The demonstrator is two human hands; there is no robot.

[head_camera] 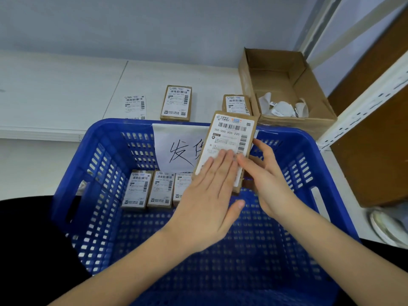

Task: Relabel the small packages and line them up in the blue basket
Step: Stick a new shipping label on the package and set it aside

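Smoothing the fresh label with our flat left hand (207, 195) while our right hand (265, 173) grips the package (229, 138) above the blue basket (106, 151), we risk creasing the label if our palm drags unevenly.

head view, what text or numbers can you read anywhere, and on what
"050 050 V05-220": label of the held package; first digit is cut off.
"发" plus a half-hidden character: handwritten on the paper sign in the blue basket.
Other package labels, in the basket and on the shelf: too small to read.
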